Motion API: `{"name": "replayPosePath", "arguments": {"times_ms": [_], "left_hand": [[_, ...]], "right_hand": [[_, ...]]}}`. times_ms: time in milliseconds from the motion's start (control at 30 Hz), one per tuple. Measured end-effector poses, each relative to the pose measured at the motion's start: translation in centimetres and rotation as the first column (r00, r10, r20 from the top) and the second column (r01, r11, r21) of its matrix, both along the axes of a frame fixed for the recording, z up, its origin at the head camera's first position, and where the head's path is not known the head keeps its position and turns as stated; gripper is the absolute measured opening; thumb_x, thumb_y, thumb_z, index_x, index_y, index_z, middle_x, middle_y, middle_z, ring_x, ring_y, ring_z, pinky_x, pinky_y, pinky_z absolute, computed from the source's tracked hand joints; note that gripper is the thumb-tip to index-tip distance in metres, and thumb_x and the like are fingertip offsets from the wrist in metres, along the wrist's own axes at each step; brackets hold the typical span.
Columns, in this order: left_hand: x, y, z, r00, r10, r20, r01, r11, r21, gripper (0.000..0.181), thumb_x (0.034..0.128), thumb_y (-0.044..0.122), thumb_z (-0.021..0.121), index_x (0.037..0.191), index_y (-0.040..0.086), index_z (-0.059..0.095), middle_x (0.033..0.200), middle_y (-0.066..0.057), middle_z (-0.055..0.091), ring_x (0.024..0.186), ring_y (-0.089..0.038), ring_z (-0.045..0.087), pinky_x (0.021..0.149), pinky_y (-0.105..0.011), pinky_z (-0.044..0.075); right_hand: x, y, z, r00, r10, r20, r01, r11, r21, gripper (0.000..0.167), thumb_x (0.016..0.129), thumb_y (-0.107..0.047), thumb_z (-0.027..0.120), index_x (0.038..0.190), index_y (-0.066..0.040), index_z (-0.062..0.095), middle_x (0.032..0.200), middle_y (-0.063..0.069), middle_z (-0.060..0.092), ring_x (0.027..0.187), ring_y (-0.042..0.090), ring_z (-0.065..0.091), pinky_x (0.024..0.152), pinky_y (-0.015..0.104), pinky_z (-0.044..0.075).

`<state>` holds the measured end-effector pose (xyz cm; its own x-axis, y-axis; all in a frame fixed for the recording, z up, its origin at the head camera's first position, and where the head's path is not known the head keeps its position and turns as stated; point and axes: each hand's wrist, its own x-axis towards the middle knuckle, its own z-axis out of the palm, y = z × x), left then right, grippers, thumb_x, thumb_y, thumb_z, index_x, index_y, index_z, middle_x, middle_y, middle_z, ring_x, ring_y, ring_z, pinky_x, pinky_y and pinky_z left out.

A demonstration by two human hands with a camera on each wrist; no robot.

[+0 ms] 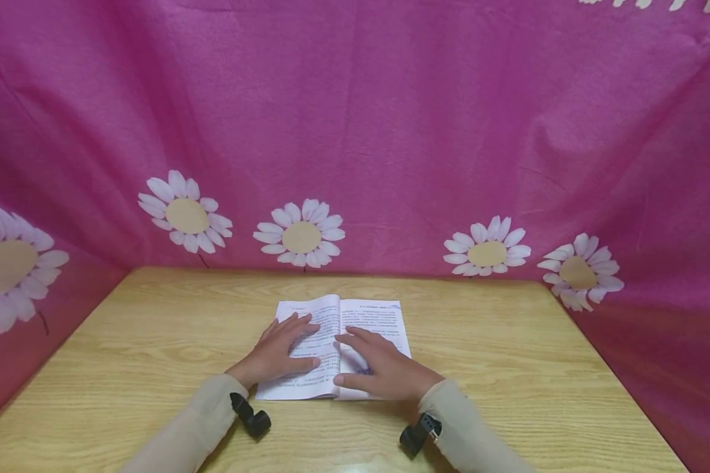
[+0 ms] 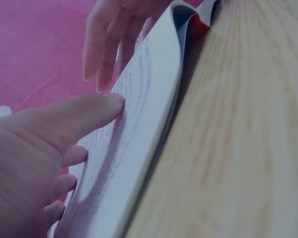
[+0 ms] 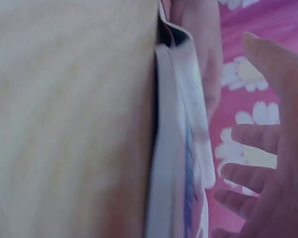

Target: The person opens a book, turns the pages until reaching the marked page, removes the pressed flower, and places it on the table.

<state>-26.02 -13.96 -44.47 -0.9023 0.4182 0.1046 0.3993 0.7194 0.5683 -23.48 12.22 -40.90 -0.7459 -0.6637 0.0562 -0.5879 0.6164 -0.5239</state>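
An open book with printed text lies on the table. My left hand rests on the left page, its fingers spread and the thumb pointing toward the fold. In the left wrist view, the left thumb touches the page. Over the right page is my right hand, with fingers extended to the left; it covers much of the lower part. The right wrist view shows this hand apart from the book's edge, with nothing in its fingers. Near the fold the pages bulge upward.
The light wooden table extends around the book on all sides. A pink cloth with daisy prints hangs behind the table and along both sides. Each sleeved wrist carries a small black camera.
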Motion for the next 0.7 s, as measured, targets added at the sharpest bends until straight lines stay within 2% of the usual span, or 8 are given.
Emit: {"name": "replayPosePath", "arguments": {"times_ms": [133,300,500,600,700], "left_hand": [[0.0,0.3,0.2,1.000,0.008,0.009,-0.008,1.000,-0.011,0.069,0.0822,0.052,0.069,0.140,0.019,0.051,0.156,-0.005,0.032,0.147,-0.030,0.013,0.117,-0.053,-0.001],[0.0,0.6,0.3,1.000,0.023,0.021,-0.022,0.999,-0.032,0.070,0.0812,0.052,0.070,0.140,0.021,0.051,0.156,-0.004,0.031,0.147,-0.028,0.013,0.117,-0.052,-0.001],[-0.1,0.8,0.3,0.999,0.034,0.026,-0.032,0.998,-0.056,0.069,0.0810,0.051,0.071,0.141,0.023,0.051,0.156,-0.002,0.031,0.147,-0.027,0.012,0.117,-0.051,-0.002],[-0.2,0.8,0.3,0.999,0.035,0.028,-0.033,0.998,-0.062,0.069,0.0806,0.052,0.071,0.140,0.023,0.051,0.156,-0.002,0.032,0.147,-0.026,0.012,0.117,-0.051,-0.001],[-0.2,0.9,0.3,0.999,0.034,0.029,-0.032,0.997,-0.066,0.069,0.0804,0.052,0.071,0.140,0.024,0.051,0.156,-0.001,0.032,0.147,-0.026,0.012,0.118,-0.050,-0.001]], "right_hand": [[-0.9,1.2,0.2,0.997,-0.067,0.049,0.067,0.998,-0.007,0.082,0.086,-0.069,0.052,0.151,-0.025,0.033,0.159,0.005,0.022,0.145,0.025,0.018,0.114,0.056,0.021],[-1.9,2.8,0.3,0.982,-0.148,0.115,0.154,0.987,-0.043,0.087,0.083,-0.067,0.059,0.153,-0.025,0.028,0.160,0.003,0.018,0.147,0.025,0.014,0.113,0.060,0.018],[-3.0,4.5,0.0,0.963,-0.234,0.130,0.244,0.968,-0.061,0.091,0.079,-0.066,0.063,0.153,-0.027,0.027,0.160,-0.001,0.017,0.147,0.025,0.012,0.114,0.061,0.016],[-3.5,5.2,-0.4,0.951,-0.279,0.137,0.287,0.957,-0.044,0.092,0.077,-0.068,0.064,0.153,-0.032,0.026,0.161,-0.004,0.016,0.147,0.024,0.012,0.113,0.062,0.015],[-3.9,5.7,-0.9,0.944,-0.295,0.150,0.303,0.952,-0.037,0.093,0.076,-0.067,0.066,0.153,-0.034,0.025,0.161,-0.004,0.014,0.148,0.025,0.011,0.112,0.063,0.015]]}}
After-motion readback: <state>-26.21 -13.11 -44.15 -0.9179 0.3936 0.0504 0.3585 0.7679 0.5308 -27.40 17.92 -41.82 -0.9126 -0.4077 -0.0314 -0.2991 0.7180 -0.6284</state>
